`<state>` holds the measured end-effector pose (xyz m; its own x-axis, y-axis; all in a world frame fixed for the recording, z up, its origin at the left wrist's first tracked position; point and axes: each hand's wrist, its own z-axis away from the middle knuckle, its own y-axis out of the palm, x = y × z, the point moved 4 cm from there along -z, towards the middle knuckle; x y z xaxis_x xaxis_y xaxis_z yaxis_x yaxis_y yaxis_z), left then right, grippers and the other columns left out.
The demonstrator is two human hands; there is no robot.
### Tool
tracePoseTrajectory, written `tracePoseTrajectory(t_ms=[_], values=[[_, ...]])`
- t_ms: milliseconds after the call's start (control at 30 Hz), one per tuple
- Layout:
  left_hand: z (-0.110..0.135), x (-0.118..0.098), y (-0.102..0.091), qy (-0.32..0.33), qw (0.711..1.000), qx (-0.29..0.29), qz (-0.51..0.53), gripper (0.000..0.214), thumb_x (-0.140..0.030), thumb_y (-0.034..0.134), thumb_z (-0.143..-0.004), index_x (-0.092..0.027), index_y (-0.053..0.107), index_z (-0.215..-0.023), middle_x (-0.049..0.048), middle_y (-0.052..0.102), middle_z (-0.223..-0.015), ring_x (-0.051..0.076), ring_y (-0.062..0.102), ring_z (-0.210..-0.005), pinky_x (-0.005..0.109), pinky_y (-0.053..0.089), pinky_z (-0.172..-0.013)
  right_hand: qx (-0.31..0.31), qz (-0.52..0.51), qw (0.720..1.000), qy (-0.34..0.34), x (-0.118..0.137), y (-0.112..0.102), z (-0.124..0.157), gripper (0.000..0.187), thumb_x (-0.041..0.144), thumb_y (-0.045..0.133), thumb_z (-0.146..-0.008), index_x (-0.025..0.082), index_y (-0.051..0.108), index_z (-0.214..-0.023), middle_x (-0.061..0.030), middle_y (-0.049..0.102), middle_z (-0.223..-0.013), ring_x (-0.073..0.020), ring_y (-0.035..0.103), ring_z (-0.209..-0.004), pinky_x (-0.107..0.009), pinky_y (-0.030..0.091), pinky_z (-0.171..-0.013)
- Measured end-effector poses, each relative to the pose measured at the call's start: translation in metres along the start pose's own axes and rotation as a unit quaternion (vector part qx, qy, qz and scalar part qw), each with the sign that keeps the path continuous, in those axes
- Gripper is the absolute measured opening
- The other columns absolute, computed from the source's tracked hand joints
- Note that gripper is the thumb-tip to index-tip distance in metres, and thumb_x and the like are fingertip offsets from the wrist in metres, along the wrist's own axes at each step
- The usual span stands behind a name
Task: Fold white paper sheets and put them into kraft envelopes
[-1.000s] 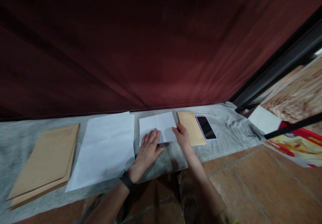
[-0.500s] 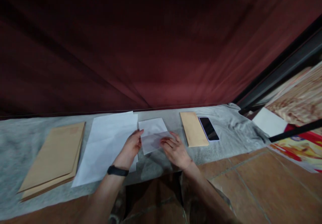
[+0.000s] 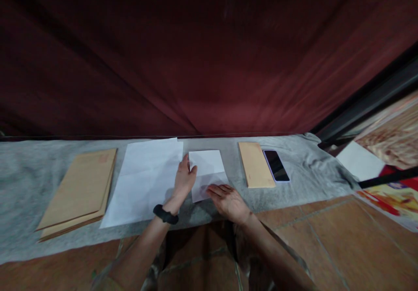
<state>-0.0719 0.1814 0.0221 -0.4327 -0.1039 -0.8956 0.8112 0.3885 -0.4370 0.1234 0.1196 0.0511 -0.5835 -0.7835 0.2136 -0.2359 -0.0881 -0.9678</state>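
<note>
The creased paper (image 3: 206, 162) lies between the spread left hand (image 3: 184, 180) and, over its near edge, right hand (image 3: 231, 204), grip unclear

A dark red curtain (image 3: 215, 73) fills the background, its folds slanting, lit faintest up top and brightest low in the middle. Grey cloth (image 3: 313, 164) runs along its foot. Reddish-brown tiles pave the floor (image 3: 342, 238); a black beam (image 3: 372, 97) slants at right.

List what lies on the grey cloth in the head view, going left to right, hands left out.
Stack of brown envelopes → large white sheets → smaller creased white paper → single brown envelope → phone.
</note>
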Motion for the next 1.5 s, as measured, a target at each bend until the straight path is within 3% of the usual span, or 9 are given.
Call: tracePoseTrajectory(t_ms=[100,200,333,500,733,1000,1267,1367,1500], values=[[0.012,-0.016,0.008,0.156,0.983,0.019,-0.098,0.053,-0.026,0.052,-0.093,-0.017,0.050,-0.145,0.0153,0.053,-0.149,0.027,0.049,-0.139,0.047,0.040,-0.117,0.011,0.003,1.000,-0.006,0.003,0.002,0.001,0.036,0.014,0.052,-0.099,0.023,0.063,-0.132,-0.0061,0.066,-0.135,-0.0210,0.064,-0.113,-0.035,0.050,-0.101],[0.032,-0.024,0.030,0.239,0.943,0.130,-0.190,0.052,-0.032,0.045,-0.099,-0.020,0.045,-0.150,0.0124,0.039,-0.162,0.026,0.035,-0.150,0.047,0.035,-0.121,0.020,0.004,1.000,-0.015,0.006,0.007,0.001,0.035,0.013,0.053,-0.098,0.022,0.064,-0.129,-0.0065,0.070,-0.126,-0.0215,0.065,-0.109,-0.035,0.050,-0.099],[0.045,-0.018,0.050,0.284,0.881,0.244,-0.287,0.048,-0.039,0.039,-0.103,-0.028,0.049,-0.148,0.0052,0.040,-0.162,0.026,0.028,-0.153,0.054,0.023,-0.124,0.028,0.004,0.999,-0.029,0.010,0.014,0.002,0.032,0.015,0.055,-0.098,0.022,0.065,-0.128,-0.0060,0.072,-0.115,-0.0225,0.066,-0.104,-0.035,0.052,-0.095],[0.035,-0.009,0.048,0.324,0.851,0.262,-0.320,0.047,-0.039,0.039,-0.104,-0.029,0.049,-0.149,0.0035,0.043,-0.161,0.021,0.032,-0.152,0.047,0.022,-0.126,0.014,-0.006,0.999,-0.035,0.011,0.015,0.006,0.029,0.015,0.057,-0.098,0.021,0.064,-0.125,-0.0071,0.068,-0.128,-0.0203,0.065,-0.111,-0.032,0.051,-0.097],[0.019,0.001,0.042,0.278,0.861,0.225,-0.363,0.052,-0.037,0.041,-0.103,-0.025,0.042,-0.153,0.0053,0.037,-0.164,0.022,0.029,-0.153,0.044,0.021,-0.127,0.006,-0.023,0.999,-0.036,0.004,0.021,0.005,0.034,0.014,0.058,-0.096,0.022,0.062,-0.130,-0.0076,0.067,-0.133,-0.0214,0.064,-0.112,-0.035,0.052,-0.098],[0.015,-0.001,0.019,0.248,0.871,0.276,-0.323,0.048,-0.023,0.046,-0.099,-0.017,0.051,-0.146,0.0111,0.044,-0.159,0.023,0.036,-0.150,0.041,0.028,-0.125,0.009,-0.094,0.995,0.028,-0.028,0.021,0.020,0.058,0.012,0.061,-0.089,0.021,0.053,-0.146,-0.0103,0.049,-0.155,-0.0245,0.044,-0.144,-0.047,0.035,-0.121],[0.061,-0.004,-0.009,0.257,0.826,0.434,-0.254,0.079,-0.055,0.078,-0.077,-0.031,0.050,-0.148,0.0057,0.039,-0.163,0.028,0.029,-0.153,0.049,0.023,-0.126,0.006,-0.201,0.975,0.089,-0.053,0.018,0.020,0.057,0.003,0.058,-0.083,0.023,0.064,-0.137,-0.0076,0.058,-0.148,-0.0203,0.054,-0.137,-0.040,0.042,-0.118],[0.069,0.001,-0.014,0.261,0.832,0.420,-0.252,0.065,-0.042,0.075,-0.082,-0.034,0.055,-0.144,0.0025,0.041,-0.161,0.025,0.032,-0.152,0.048,0.021,-0.127,0.008,-0.235,0.966,0.109,-0.062,0.016,0.020,0.053,0.004,0.060,-0.082,0.025,0.069,-0.130,-0.0057,0.062,-0.143,-0.0206,0.058,-0.132,-0.040,0.043,-0.116],[0.057,0.007,-0.018,0.219,0.878,0.363,-0.221,0.037,-0.027,0.055,-0.095,-0.025,0.068,-0.130,0.0057,0.059,-0.147,0.020,0.053,-0.137,0.038,0.038,-0.118,0.000,-0.301,0.943,0.140,-0.070,0.012,0.019,0.038,0.016,0.061,-0.088,0.024,0.073,-0.124,-0.0061,0.068,-0.135,-0.0225,0.063,-0.125,-0.038,0.048,-0.110]])
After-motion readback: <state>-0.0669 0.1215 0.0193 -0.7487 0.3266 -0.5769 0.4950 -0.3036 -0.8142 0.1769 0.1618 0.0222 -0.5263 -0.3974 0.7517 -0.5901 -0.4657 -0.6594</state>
